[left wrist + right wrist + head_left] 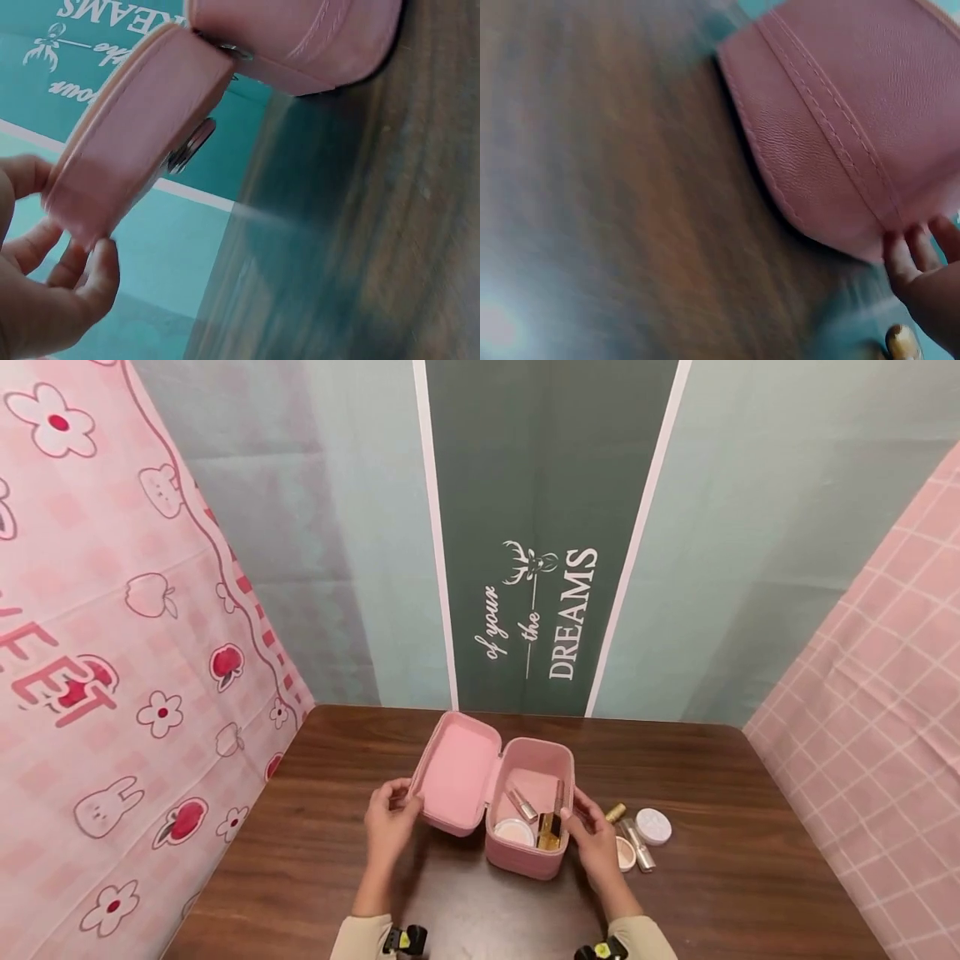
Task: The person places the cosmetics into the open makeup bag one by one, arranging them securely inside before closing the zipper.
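The left hand (392, 825) pinches the lid (456, 770) between thumb and curled fingers. The right hand (597, 845) grips the pink box (523, 857), a gold tube (616, 813) just beside its fingers.

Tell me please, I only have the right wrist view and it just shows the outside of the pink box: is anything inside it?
Observer: Yes. The head view shows a flat white disc inside the pink box, among other small things.
Operator: Ooh! And where's the other hand?
Observer: The left grip is holding the edge of the opened lid.
Operator: I see a bit of something gold in my bottom corner. Is there anything white out there too?
Observer: Yes, a round white item lies on the brown table, to the right of the box.
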`<move>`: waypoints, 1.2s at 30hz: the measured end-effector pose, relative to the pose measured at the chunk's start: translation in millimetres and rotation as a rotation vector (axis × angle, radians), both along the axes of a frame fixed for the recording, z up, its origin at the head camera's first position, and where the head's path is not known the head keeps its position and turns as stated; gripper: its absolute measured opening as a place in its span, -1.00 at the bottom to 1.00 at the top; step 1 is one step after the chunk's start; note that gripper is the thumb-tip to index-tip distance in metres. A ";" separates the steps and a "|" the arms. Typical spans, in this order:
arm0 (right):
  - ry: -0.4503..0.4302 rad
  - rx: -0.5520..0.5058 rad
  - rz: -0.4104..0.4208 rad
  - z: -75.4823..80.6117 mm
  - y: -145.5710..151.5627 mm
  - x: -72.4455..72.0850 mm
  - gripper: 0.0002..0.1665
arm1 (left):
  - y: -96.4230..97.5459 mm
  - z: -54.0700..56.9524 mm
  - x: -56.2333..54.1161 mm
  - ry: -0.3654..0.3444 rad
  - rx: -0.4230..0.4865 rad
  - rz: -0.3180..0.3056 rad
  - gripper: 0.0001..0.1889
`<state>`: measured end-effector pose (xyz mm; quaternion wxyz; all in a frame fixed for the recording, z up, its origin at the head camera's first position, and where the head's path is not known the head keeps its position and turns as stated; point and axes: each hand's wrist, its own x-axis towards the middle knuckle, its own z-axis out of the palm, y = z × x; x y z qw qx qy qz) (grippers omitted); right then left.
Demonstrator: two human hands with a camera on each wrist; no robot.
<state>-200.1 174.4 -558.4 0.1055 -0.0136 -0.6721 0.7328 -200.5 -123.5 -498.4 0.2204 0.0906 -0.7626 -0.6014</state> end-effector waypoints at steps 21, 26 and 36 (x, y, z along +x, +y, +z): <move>-0.163 0.224 0.106 24.6 17.6 -21.2 -0.46 | 1.4 -3.4 32.6 -0.058 0.065 -0.053 -0.64; -0.100 0.663 0.133 46.9 21.6 -2.7 -0.49 | 4.4 -2.9 32.6 -0.052 0.056 -0.023 -0.63; 0.312 0.888 0.031 43.8 52.6 16.7 -0.50 | 5.6 -3.6 31.9 -0.053 0.081 -0.024 -0.64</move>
